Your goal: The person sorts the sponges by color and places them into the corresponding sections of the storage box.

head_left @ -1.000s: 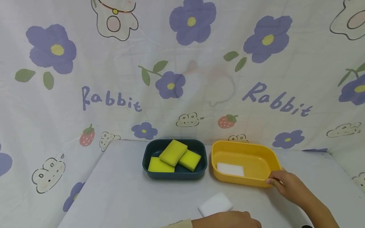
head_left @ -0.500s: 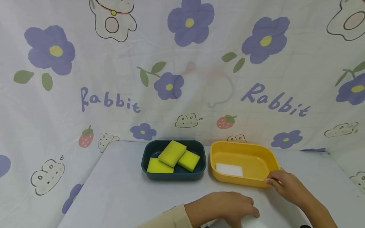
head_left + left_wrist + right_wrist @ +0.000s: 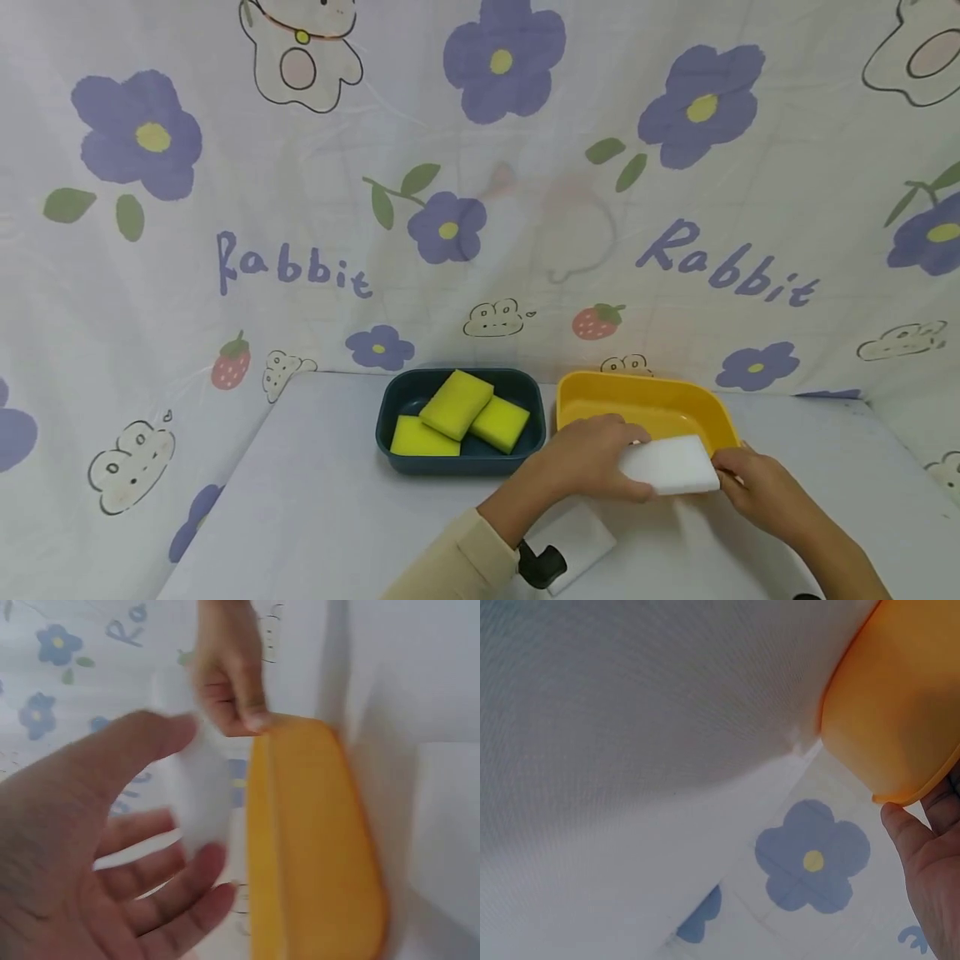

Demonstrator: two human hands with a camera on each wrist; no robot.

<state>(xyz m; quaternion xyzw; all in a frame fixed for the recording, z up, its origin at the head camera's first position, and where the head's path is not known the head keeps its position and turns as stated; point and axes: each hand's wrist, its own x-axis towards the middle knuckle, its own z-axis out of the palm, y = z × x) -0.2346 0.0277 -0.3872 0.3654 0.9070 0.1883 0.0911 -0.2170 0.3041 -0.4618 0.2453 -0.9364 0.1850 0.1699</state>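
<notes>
My left hand (image 3: pixel 596 458) pinches a white sponge (image 3: pixel 669 465) between thumb and fingers, holding it above the near side of a yellow plastic bin (image 3: pixel 643 383). In the left wrist view the same sponge (image 3: pixel 199 787) looks blurred, beside the bin's wall (image 3: pixel 319 847). My right hand (image 3: pixel 761 487) grips the bin's near right corner, its thumb (image 3: pixel 904 825) at the rim in the right wrist view. Beneath my left wrist, a second white sponge (image 3: pixel 588 542) lies on the table. The inside front of the bin is hidden behind the left hand and the held sponge.
A dark green bin (image 3: pixel 461 465) stands left of the yellow one, with several yellow sponges (image 3: pixel 456 404) in it. Behind both hangs a flower-printed curtain (image 3: pixel 525 175). A black wrist-camera mount (image 3: pixel 542 567) sits on the left wrist.
From the table's near edge my left hand has come up and forward to the yellow bin, now with a white sponge in it. The right hand has kept its grip on the bin.
</notes>
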